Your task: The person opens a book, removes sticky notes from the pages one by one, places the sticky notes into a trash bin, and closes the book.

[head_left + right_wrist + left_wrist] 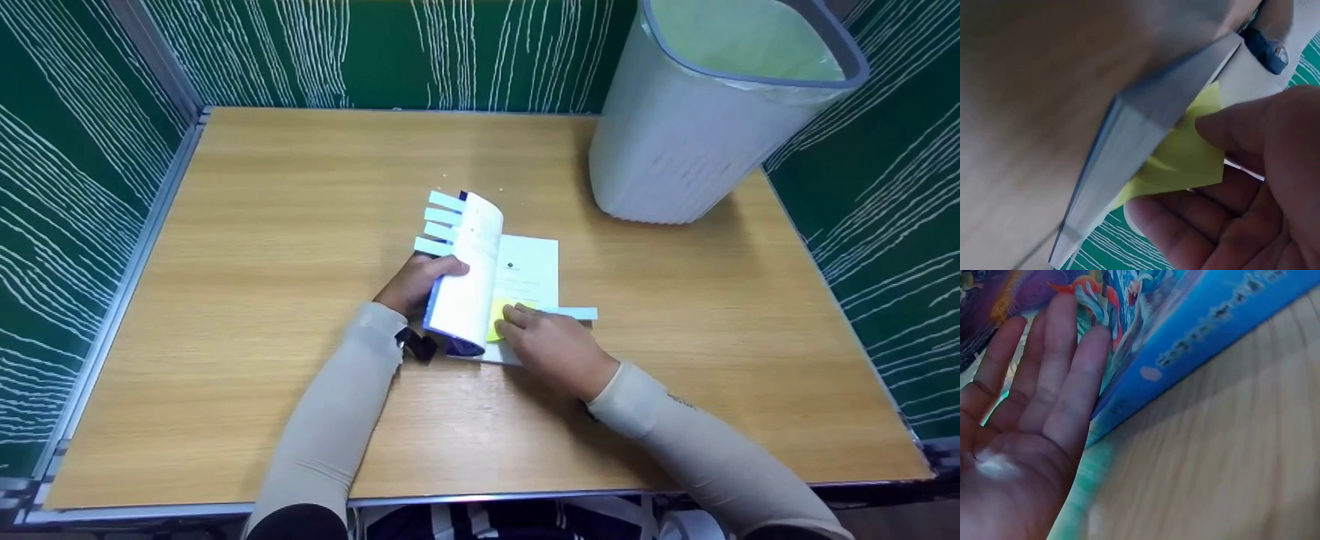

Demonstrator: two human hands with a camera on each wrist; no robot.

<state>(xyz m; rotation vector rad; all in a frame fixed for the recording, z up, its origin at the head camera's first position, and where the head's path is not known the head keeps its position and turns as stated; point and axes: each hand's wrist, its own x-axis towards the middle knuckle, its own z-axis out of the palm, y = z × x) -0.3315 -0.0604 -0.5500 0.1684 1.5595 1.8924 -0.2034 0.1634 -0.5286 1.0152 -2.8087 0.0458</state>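
A paperback book lies open on the table, its blue front cover and leading pages lifted and curved leftward. My left hand grips this raised part, thumb on the white page. In the left wrist view, the fingers of the left hand lie along the colourful cover. Several light-blue tabs stick out past the left edge. My right hand pinches a yellow sticky note at the open page; in the right wrist view, the thumb is on the note, with fingers below and behind.
One more light-blue strip juts out to the right beside my right hand. A tall white trash bin with a grey rim and liner stands at the back right. Green, white-streaked panels border the wooden table. Small crumbs lie behind the book.
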